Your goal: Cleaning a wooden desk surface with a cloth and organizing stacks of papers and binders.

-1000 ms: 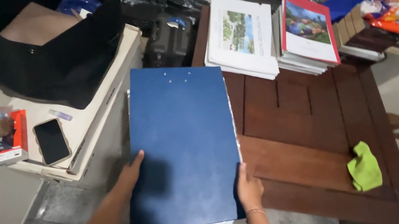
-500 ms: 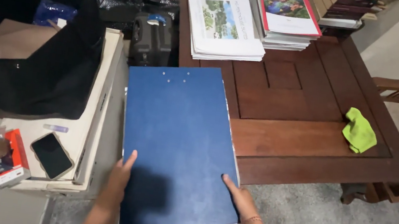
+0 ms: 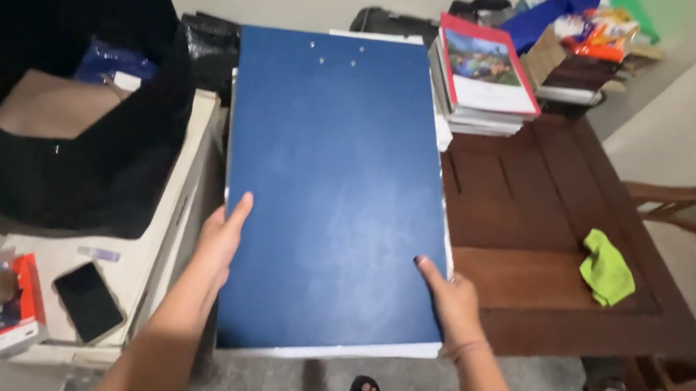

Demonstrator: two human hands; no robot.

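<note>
Large blue folder (image 3: 334, 194) held flat in the air, over the near-left edge of the dark wooden table (image 3: 538, 215). Left hand (image 3: 220, 239) grips its left edge; right hand (image 3: 453, 301) grips the lower right edge. On the table: green cloth (image 3: 606, 268), book stack (image 3: 484, 83). Black bag (image 3: 53, 78) to the left.

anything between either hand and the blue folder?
Nothing visible. The left hand grips the blue folder by its left edge and the right hand by its right edge, thumbs lying directly on the cover.
</note>
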